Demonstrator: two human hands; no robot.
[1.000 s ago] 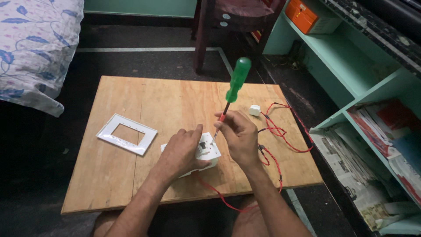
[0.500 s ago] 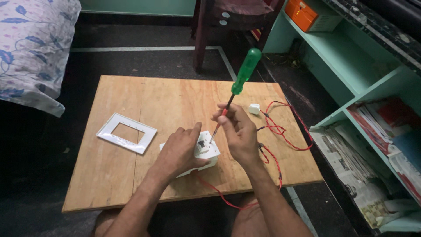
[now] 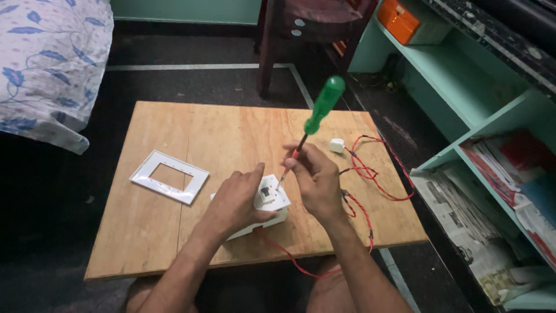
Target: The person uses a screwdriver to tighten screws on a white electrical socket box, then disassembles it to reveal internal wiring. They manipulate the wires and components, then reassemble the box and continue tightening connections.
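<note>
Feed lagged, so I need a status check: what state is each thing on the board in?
left hand: pressing the white switch box down
right hand: gripping the green screwdriver, tip in the box
white cover frame: detached, lying flat
red wires: loose

A room in a home: a bed with a floral sheet [image 3: 49,64] stood beside a dark floor, mint-green shelving [image 3: 463,93] held newspapers [image 3: 463,226], and a low wooden board [image 3: 174,232] served as worktop.
</note>
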